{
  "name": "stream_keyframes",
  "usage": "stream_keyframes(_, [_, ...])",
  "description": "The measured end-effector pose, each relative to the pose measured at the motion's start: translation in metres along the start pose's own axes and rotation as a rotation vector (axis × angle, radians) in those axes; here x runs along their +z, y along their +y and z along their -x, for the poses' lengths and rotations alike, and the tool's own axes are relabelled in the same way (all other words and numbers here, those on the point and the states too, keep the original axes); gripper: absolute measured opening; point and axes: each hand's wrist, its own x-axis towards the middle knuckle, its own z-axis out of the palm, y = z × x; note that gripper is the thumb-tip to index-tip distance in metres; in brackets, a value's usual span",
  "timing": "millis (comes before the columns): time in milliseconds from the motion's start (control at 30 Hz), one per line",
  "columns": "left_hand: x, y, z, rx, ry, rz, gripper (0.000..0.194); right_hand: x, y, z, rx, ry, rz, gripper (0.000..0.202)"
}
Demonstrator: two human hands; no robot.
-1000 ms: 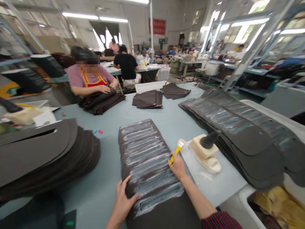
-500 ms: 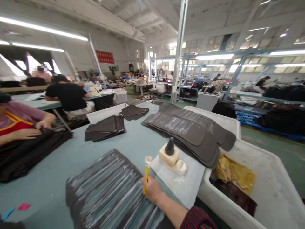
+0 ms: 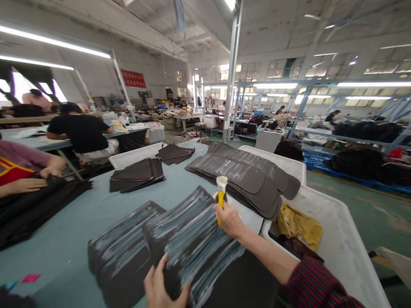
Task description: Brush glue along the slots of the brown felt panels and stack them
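Observation:
A yellow-handled brush (image 3: pixel 221 199) with pale bristles pointing up is held in my right hand (image 3: pixel 229 218), whose fingers close round the handle. My left hand (image 3: pixel 165 284) has its fingers spread at the lower left edge of a dark panel (image 3: pixel 199 239) streaked with whitish paste. Under and left of it lies another streaked dark panel (image 3: pixel 122 248). The pot behind my right hand is mostly hidden.
Stacks of dark pieces (image 3: pixel 138 174) lie on the blue-green table (image 3: pixel 64 214), with more long panels (image 3: pixel 237 171) at its far right. A white bin (image 3: pixel 334 226) holds yellow wrapping. At left, a person's hands (image 3: pixel 28 184) rest on dark cloth.
My left hand has come into view. One streaked panel now overlaps the other, shifted up and right. My right hand with the brush has moved right and up. The whole view has shifted.

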Motion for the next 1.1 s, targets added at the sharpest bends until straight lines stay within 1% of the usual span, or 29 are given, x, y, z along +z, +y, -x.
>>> stream_keyframes(67, [0.003,0.048,-0.005,0.058,-0.023,0.082,0.07,-0.042,0.034,-0.001,0.039,0.059,0.109,0.02])
stream_keyframes(133, [0.009,0.098,-0.01,0.105,-0.054,0.194,0.071,-0.081,0.07,0.002,0.079,0.097,0.197,0.018])
stream_keyframes(233, [0.028,0.168,-0.019,0.135,-0.128,0.363,0.075,-0.13,0.125,0.012,0.169,0.107,0.342,0.016])
stream_keyframes(267, [0.036,0.188,-0.022,0.151,-0.171,0.408,0.077,-0.142,0.143,0.015,0.2,0.096,0.39,0.015])
stream_keyframes(333, [0.055,0.223,-0.033,0.179,-0.269,0.477,0.079,-0.16,0.178,0.018,0.253,0.052,0.472,0.015])
stream_keyframes(400, [0.076,0.253,-0.049,0.187,-0.367,0.512,0.079,-0.17,0.212,0.017,0.295,-0.002,0.532,0.016])
stream_keyframes(467, [0.1,0.281,-0.07,0.177,-0.451,0.521,0.08,-0.173,0.247,0.007,0.32,-0.04,0.568,0.018])
stream_keyframes(533, [0.128,0.307,-0.098,0.157,-0.497,0.514,0.081,-0.169,0.284,-0.011,0.324,-0.048,0.587,0.019])
stream_keyframes(633, [0.175,0.344,-0.15,0.156,-0.486,0.48,0.082,-0.15,0.345,-0.058,0.297,-0.039,0.596,0.019])
stream_keyframes(733, [0.228,0.377,-0.21,0.159,-0.436,0.414,0.081,-0.119,0.41,-0.123,0.264,-0.036,0.575,0.018])
stream_keyframes(800, [0.266,0.394,-0.253,0.134,-0.395,0.368,0.081,-0.095,0.451,-0.173,0.221,-0.035,0.546,0.019])
stream_keyframes(900, [0.326,0.407,-0.318,0.071,-0.311,0.301,0.078,-0.058,0.503,-0.253,0.12,-0.015,0.504,0.02])
stream_keyframes(967, [0.366,0.41,-0.359,0.019,-0.25,0.272,0.076,-0.032,0.53,-0.307,0.054,0.007,0.486,0.02])
stream_keyframes(1033, [0.406,0.41,-0.398,-0.035,-0.19,0.265,0.075,-0.008,0.549,-0.359,-0.011,0.032,0.46,0.021])
stream_keyframes(1100, [0.443,0.409,-0.436,-0.069,-0.125,0.267,0.074,0.015,0.562,-0.407,-0.068,0.067,0.425,0.024])
